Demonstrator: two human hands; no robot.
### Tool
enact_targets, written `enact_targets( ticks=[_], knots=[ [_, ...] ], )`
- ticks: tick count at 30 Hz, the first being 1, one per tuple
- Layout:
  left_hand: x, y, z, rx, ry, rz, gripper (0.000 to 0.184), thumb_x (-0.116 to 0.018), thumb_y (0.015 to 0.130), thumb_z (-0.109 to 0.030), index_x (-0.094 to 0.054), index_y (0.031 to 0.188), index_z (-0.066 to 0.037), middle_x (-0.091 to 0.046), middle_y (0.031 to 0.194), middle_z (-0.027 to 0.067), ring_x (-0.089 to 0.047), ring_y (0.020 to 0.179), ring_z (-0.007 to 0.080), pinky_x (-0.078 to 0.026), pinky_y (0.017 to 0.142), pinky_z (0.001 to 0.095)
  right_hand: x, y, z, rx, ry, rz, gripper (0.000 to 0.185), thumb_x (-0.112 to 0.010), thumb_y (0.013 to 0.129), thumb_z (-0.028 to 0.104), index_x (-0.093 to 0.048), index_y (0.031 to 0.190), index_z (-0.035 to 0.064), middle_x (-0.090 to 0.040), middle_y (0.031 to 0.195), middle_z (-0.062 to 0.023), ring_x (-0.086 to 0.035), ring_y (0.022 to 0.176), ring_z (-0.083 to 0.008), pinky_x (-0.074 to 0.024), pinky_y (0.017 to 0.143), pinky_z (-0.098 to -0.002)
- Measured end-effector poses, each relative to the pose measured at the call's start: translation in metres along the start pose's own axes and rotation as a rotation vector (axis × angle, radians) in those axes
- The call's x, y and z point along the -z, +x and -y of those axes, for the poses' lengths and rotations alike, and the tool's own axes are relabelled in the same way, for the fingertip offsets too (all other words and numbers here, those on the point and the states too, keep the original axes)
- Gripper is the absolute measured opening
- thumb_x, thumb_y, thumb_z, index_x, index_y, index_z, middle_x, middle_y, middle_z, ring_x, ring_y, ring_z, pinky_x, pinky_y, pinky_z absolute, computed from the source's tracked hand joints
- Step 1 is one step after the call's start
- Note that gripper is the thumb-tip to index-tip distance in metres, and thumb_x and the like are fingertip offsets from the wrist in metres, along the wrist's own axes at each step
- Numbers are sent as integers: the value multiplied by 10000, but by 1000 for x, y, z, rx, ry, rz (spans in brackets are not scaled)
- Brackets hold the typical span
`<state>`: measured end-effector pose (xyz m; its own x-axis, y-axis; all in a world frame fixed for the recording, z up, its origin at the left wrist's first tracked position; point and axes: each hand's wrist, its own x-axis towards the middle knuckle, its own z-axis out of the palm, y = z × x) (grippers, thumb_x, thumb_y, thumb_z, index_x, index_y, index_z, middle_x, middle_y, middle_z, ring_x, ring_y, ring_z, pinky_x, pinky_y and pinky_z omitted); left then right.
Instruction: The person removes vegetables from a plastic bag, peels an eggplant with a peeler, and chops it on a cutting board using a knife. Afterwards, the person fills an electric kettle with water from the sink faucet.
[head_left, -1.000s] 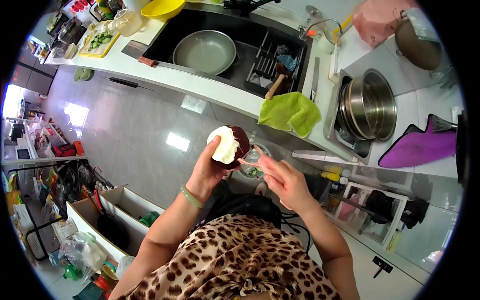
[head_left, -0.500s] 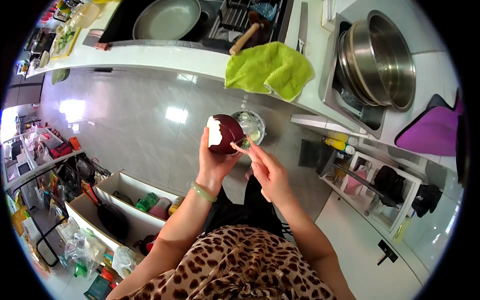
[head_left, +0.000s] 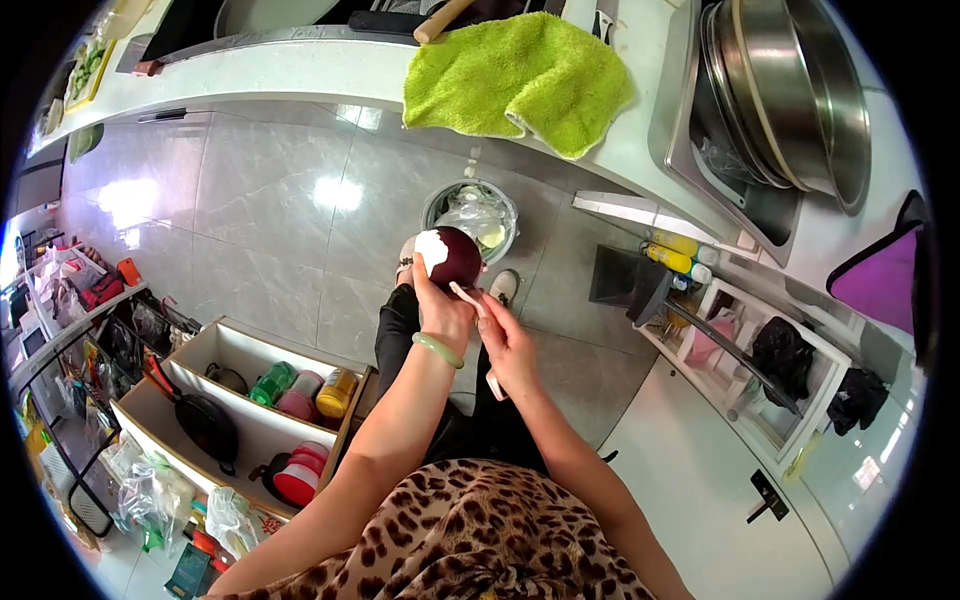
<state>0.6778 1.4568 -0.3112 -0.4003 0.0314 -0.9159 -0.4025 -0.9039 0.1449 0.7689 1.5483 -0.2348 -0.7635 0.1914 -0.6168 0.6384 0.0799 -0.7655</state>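
Note:
A round, dark purple eggplant (head_left: 460,260) rests in my left hand (head_left: 440,308), whose fingers curl around its underside. A white peeled patch shows on its upper left, and the rest of the visible skin is dark and glossy. My right hand (head_left: 508,350) is closed around a pale pink peeler (head_left: 468,296). The peeler's head is at the eggplant's lower right side; I cannot tell whether its blade touches the skin. Just beyond the eggplant, a waste bin (head_left: 514,222) stands on the floor with a clear plastic bag and pale scraps inside.
A green towel (head_left: 520,85) hangs over the counter edge (head_left: 300,75) ahead. Steel pots (head_left: 780,95) stand in the sink at right. Open drawers (head_left: 215,350) with pans and bottles are at lower left. An open cabinet rack (head_left: 715,345) juts out at right.
The view has tilted down, bringing the feet and more of the bin and drawers into sight. Both hands are still at the eggplant, with the peeler lower along its right side.

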Motion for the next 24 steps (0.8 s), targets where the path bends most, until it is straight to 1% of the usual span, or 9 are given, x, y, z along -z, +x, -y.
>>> enact_targets(
  ticks=[4,6,9,11,13,17,19,22,24],
  knots=[
    [0,3,10,5,95,-119,665,-569,843,-659,-531,1297,-176,-580,1275,55,-553,1101,276,-457,909,462,15,13,-12,-208,120,131,440,-611,977,233,-527,1391,110,-660,1217,-91,-625,1017,-132,-484,892,-281],
    [-2,2,13,17,135,-133,717,-570,812,-705,-528,1309,-191,-572,1287,46,-537,1125,268,-441,921,467,22,16,-17,-226,218,162,425,-610,981,242,-545,1377,101,-663,1079,-24,-602,869,-96,-499,749,-253],
    [-34,-41,-2,126,159,-150,727,-552,821,-712,-517,1328,-192,-564,1300,54,-527,1152,264,-440,949,453,43,5,14,-355,295,229,394,-570,1003,220,-542,1384,120,-508,803,56,-417,603,-25,-341,480,-192],
    [33,31,2,26,123,102,714,-530,838,-715,-503,1346,-215,-576,1295,54,-558,1145,268,-400,1002,568,64,0,36,-368,268,230,403,-544,1013,222,-517,1399,113,-517,800,43,-426,593,-20,-355,480,-173],
    [42,30,-9,160,107,43,685,-513,863,-692,-490,1365,-226,-561,1333,56,-538,1194,282,-321,1033,629,79,7,47,-350,329,233,427,-529,1016,217,-477,1426,108,-510,782,39,-425,582,-15,-362,472,-176],
    [15,-16,-17,228,144,-19,656,-486,885,-670,-476,1384,-245,-519,1401,51,-455,1302,288,-214,1082,642,56,45,26,-85,276,121,615,-661,918,103,-383,1466,88,-559,932,-4,-523,744,-52,-448,631,-196],
    [-6,-48,-21,268,147,-68,650,-479,882,-671,-477,1382,-256,-508,1411,44,-420,1331,285,-189,1091,628,36,61,18,70,274,137,735,-700,795,-18,-380,1453,51,-548,1255,-60,-526,1136,-142,-440,948,-274],
    [6,-54,-27,389,55,42,670,-459,885,-672,-444,1408,-253,-489,1422,49,-394,1350,296,-221,1095,591,12,64,19,227,49,64,754,-708,740,19,-404,1428,58,-530,1346,-165,-509,1256,-294,-404,1050,-378],
    [1,-61,-30,403,11,35,692,-459,882,-675,-411,1435,-262,-449,1460,52,-378,1361,300,-171,1135,565,4,55,31,238,-8,73,700,-680,759,8,-419,1407,51,-543,1330,-169,-531,1238,-289,-406,1049,-373]
  ],
)
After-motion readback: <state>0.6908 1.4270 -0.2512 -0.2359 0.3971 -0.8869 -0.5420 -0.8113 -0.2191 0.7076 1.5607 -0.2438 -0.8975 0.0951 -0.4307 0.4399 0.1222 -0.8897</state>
